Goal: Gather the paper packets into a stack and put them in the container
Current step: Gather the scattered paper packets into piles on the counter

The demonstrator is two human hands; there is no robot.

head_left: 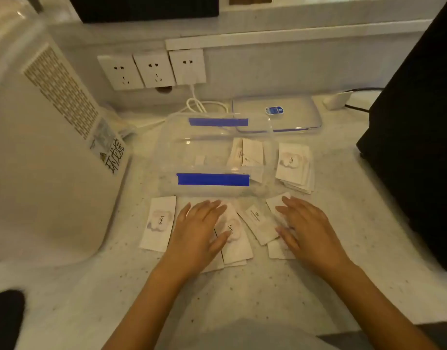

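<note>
Several white paper packets printed "love" lie scattered on the counter in front of a clear plastic container [166,157] with blue clips. My left hand [199,228] rests flat, fingers spread, on overlapping packets [236,238] at the centre. One packet [158,222] lies alone just left of that hand. My right hand [307,227] lies flat on more packets [259,222] to the right. A loose stack of packets [294,165] sits right of the container. A couple of packets [250,154] stand inside the container at its right end.
The container's clear lid [300,117] lies behind it. A large white appliance [53,160] stands at the left. Wall sockets [151,69] with a white cable are at the back. A black object [414,137] fills the right side. The counter's front edge is near me.
</note>
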